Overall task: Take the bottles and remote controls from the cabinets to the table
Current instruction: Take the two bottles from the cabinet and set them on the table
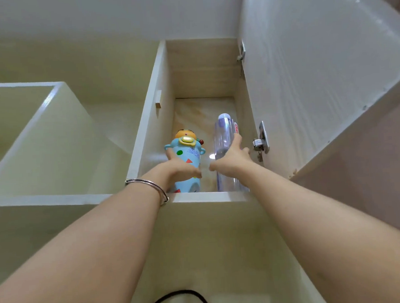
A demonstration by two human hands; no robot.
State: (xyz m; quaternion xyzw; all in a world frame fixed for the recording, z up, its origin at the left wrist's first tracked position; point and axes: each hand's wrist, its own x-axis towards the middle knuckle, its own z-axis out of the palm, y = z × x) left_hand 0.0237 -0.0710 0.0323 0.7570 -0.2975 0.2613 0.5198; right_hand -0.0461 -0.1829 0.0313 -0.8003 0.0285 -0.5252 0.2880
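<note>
L hand (180, 167): fingers wrapped round blue kids' bottle (187, 161), upright on cabinet shelf (206, 196), for a lift-out.
R hand (232, 159): fingers closed on clear bottle (223, 136) beside it, both near front edge.
Door (318, 75): swung open right, for access.

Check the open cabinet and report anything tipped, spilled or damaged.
Nothing stands out. The blue cartoon bottle and the clear bottle stand upright on the shelf, one hand on each. No spill shows.
</note>
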